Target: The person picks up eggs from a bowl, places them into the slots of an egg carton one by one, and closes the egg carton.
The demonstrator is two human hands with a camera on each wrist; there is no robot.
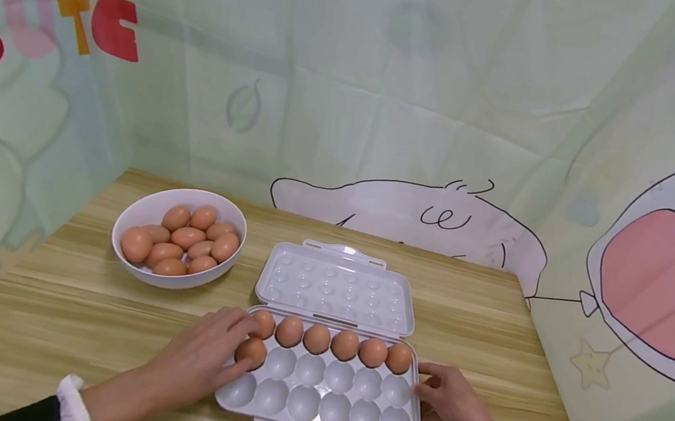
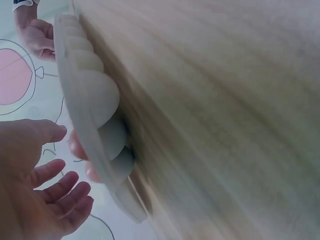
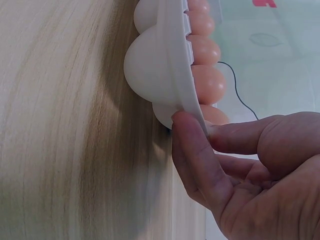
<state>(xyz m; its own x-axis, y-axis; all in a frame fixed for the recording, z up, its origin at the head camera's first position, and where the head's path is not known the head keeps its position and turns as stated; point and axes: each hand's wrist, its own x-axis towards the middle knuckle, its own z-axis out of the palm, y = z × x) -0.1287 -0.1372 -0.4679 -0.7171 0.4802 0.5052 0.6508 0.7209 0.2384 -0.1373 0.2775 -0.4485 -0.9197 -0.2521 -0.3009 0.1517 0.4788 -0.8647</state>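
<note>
Seven eggs (image 1: 345, 345) in one tray (image 1: 304, 404), eleven visible in one bowl (image 1: 186, 283); left grip (image 1: 206, 349) parted, empty; right grip (image 1: 452, 401) pinches tray.

An egg bowl (image 1: 172, 281) stands left of the carton lid (image 1: 336, 289); the tray (image 1: 304, 404) before the lid holds 6 back-row eggs (image 1: 345, 345) and 1 leftmost middle-row egg (image 1: 251, 352).

The wood-grain tabletop (image 1: 476, 331) is carrying a white bowl (image 1: 175, 282), which is standing at its far left. An open egg tray (image 1: 322, 387) is lying nearer the front, right of the bowl, its lid (image 1: 336, 289) extending rearward.
</note>
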